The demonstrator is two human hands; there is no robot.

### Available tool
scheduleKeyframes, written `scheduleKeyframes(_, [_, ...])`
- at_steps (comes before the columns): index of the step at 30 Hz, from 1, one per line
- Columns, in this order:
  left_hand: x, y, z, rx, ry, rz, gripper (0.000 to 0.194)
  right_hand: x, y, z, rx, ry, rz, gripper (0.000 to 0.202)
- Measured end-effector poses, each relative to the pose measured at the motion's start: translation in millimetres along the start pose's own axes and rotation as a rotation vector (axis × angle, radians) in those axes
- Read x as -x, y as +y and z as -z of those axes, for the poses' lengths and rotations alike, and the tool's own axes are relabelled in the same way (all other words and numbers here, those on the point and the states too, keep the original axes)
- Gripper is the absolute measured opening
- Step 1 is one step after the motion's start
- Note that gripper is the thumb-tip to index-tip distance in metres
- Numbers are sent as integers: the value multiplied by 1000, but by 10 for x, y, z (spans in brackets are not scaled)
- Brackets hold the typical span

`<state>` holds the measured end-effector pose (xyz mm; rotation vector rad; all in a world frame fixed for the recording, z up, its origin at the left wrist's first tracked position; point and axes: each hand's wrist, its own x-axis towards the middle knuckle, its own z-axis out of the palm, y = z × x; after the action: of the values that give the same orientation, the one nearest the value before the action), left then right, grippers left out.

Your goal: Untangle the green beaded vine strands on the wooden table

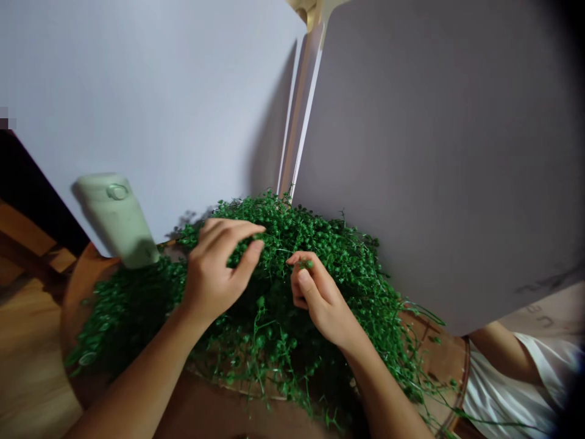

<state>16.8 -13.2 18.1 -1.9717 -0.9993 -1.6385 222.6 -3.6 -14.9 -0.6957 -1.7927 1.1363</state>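
- Green foliage (361, 259), a thick tangle of thin stems and tiny leaves, is heaped across the round brown table (439, 360) in front of me, with loose strands trailing toward the near edge and off to the right.
- The left hand (212, 265) hovers over the middle of the heap, fingers curved and thumb apart from them; I see nothing gripped there, though the fingers are a bit blurred.
- The right hand (322, 299) is just beside it, thumb pressed against the curled forefinger, pinching a small sprig (306, 264) whose leaves poke out on top.
- A thin pale strand (284, 250) runs across the gap between the two hands; I can't tell whether either one has hold of it.
- Over on the left, a pale green bottle (121, 219) with a round button near its top sits by the leaves.
- A white panel (159, 91) and a grey panel (434, 152) rise behind the heap.
- At the far right, somebody else's arm (505, 350) shows beside white cloth (507, 396).
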Motion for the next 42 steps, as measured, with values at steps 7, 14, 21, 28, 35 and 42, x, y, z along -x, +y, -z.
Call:
scheduleKeyframes(7, [-15,-240,196,-249,197,199,42,2,-51,-12,68,12,38,41])
scheduleKeyframes(14, [-20,-103,90,-121,34,20,36,13,-89,-19,266,25,88,42])
scheduleKeyframes(21, [61,109,-31,119,-340,-208,35,13,-117,-12,437,19,195,45])
scheduleKeyframes(28, [51,-6,-9,294,-391,-231,39,9,-86,-2,386,-46,184,43])
scheduleKeyframes(35, [30,-30,-23,283,-270,-138,16,34,-111,-24,228,-120,158,28])
scheduleKeyframes(42, [-29,-172,91,15,-52,-17,17,21,-40,-24,235,-63,74,32])
